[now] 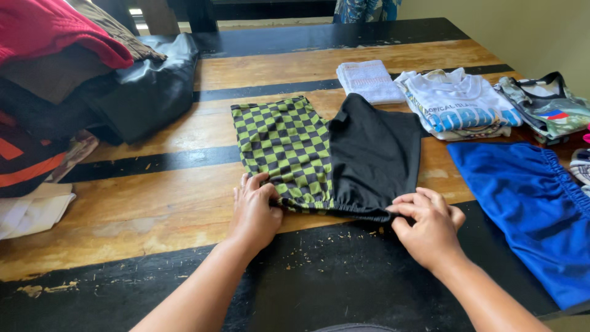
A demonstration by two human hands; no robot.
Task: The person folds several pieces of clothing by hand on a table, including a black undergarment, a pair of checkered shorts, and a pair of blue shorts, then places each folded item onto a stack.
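A pair of shorts lies flat on the wooden table, one half green-and-black checkered (pixel 284 147), the other half plain black (pixel 375 154). My left hand (pixel 255 212) pinches the gathered waistband at the checkered corner nearest me. My right hand (pixel 427 224) pinches the same waistband at the black corner. Both hands rest on the table edge of the garment, about a forearm's length apart.
A blue garment (pixel 528 203) lies to the right. Folded shirts (pixel 458 104), a camouflage top (pixel 547 107) and a white towel (pixel 369 80) sit behind. A heap of clothes (pixel 55 67) and a black bag (pixel 147 92) fill the left. The striped table (pixel 153 209) shows crumbs.
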